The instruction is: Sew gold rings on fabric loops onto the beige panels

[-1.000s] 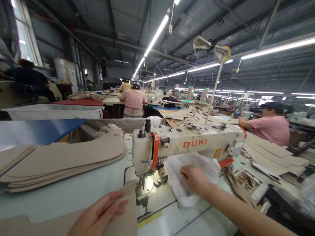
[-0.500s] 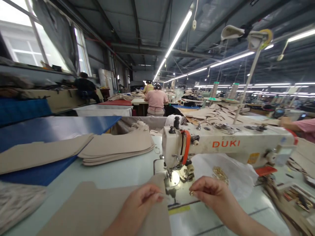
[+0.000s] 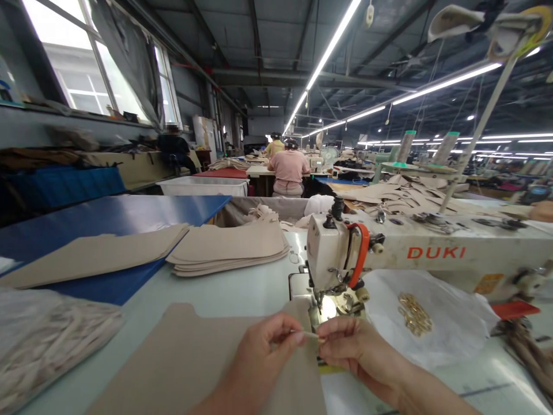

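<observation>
My left hand (image 3: 270, 351) is closed, pinching a thin light strip (image 3: 309, 334) between thumb and fingertips. Close by on its right, my right hand (image 3: 352, 349) is closed too, its fingertips meeting the strip's other end around a small gold metal piece (image 3: 321, 341), mostly hidden by the fingers. Beneath my left hand lies a flat beige fabric panel (image 3: 203, 363), reaching to the sewing machine's needle area. The white sewing machine (image 3: 328, 248), marked DUKI, stands just beyond both hands, its lamp lit at the needle.
Stacked beige panels (image 3: 228, 248) lie at the table's back left. Gold metal pieces (image 3: 415, 314) rest on a white plastic bag (image 3: 453, 340) right of the needle. A clear bag of light strips (image 3: 64, 346) sits at left. Other people sit farther off.
My right hand has moved left with the gold piece and now meets the strip in my left hand. The camera view has turned left, shifting the scene rightward.
</observation>
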Demonstrator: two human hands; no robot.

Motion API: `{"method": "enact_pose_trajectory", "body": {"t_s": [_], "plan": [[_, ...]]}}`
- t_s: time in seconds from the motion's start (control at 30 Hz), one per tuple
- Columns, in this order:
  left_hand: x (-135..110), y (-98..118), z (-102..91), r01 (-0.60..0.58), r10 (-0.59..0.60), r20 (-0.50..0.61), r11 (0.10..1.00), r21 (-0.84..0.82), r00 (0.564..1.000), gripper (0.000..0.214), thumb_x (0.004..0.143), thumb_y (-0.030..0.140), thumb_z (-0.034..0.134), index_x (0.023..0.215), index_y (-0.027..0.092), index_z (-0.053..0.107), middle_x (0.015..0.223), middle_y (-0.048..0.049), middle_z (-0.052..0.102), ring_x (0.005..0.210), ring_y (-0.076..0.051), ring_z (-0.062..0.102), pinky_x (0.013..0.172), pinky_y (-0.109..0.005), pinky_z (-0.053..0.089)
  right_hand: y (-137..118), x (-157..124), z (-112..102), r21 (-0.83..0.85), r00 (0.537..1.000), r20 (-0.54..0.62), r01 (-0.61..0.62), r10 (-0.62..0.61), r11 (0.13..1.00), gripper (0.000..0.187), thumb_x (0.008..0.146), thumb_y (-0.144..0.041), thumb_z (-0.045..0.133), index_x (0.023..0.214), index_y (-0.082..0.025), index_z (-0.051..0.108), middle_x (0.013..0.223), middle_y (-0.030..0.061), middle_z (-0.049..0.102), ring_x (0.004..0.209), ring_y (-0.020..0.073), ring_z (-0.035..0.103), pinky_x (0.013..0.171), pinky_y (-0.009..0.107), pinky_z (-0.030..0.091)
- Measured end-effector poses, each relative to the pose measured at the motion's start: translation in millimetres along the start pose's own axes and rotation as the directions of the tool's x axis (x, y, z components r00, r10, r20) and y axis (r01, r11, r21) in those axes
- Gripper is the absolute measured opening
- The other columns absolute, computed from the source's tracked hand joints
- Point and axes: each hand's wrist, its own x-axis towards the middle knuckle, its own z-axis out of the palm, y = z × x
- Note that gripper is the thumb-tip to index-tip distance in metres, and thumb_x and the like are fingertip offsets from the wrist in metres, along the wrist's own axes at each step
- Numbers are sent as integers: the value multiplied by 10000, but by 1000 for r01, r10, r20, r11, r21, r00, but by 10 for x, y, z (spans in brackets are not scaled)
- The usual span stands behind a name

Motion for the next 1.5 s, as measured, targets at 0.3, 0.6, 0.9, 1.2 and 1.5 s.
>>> {"method": "enact_pose_trajectory", "body": {"t_s": [0.3,0.6,0.9,1.2,1.5], "plan": [[40,7,2,57,-57,8,996,-74,998,170,703,351,614,716,183,638,680,-11,674,682,-195,604,648,-270,442,80,19,14,-66,998,2,67,-67,996,383,527,-370,897,773,-119,745,689,53,695,603,131,640,677,282,519],[74,45,-17,145,-146,11,966,-214,989,209,653,388,652,711,193,605,669,-26,721,696,-212,656,686,-293,462,68,2,35,-161,987,1,157,-159,974,447,574,-515,837,797,-135,761,721,70,705,637,132,635,691,277,519],[98,36,-28,211,-187,108,938,-276,976,337,626,489,726,704,194,582,645,-31,721,649,-208,664,645,-302,474,87,47,69,-167,983,-8,180,-184,969,423,563,-490,851,764,-134,739,643,36,677,590,120,609,627,250,504],[110,16,-38,249,-215,135,910,-331,967,418,594,535,757,719,185,566,653,-32,710,616,-189,656,608,-283,449,75,41,134,-78,981,-6,192,-193,978,392,554,-461,865,720,-141,710,605,6,657,553,92,585,578,204,468],[100,-45,-20,317,-210,267,826,-466,941,439,593,504,796,733,172,544,687,-35,717,602,-156,653,589,-253,418,153,28,152,20,976,54,211,-212,977,348,652,-453,820,757,-151,682,708,28,664,597,101,576,602,221,450]]}}
